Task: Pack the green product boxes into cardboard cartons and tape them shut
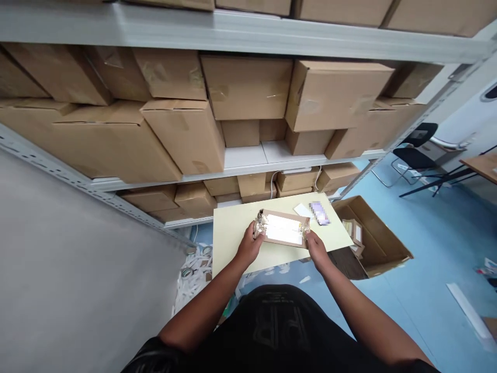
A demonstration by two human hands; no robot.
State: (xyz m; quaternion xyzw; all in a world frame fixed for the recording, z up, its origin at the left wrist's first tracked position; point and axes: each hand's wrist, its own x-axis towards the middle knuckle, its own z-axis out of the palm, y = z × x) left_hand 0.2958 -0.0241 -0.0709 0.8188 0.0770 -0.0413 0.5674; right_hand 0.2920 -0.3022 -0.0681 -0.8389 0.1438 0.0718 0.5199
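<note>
A flat cardboard box (284,230) with a white label on top and shiny clear tape at both ends is held above the pale yellow table (229,246). My left hand (249,245) grips its left end, thumb on top. Around its right end my right hand (316,247) is closed in the same way. Just beyond the box, on the table, lie a white card or paper (302,210) and a purple item (320,213) whose details are blurred out.
Shelves (248,168) packed with brown cartons (248,85) rise in front. Right of the table stands a large open carton (382,243) with small packages inside. Paper scraps (194,280) litter the floor at left. A black chair (415,155) and a wooden desk (481,168) are farther right.
</note>
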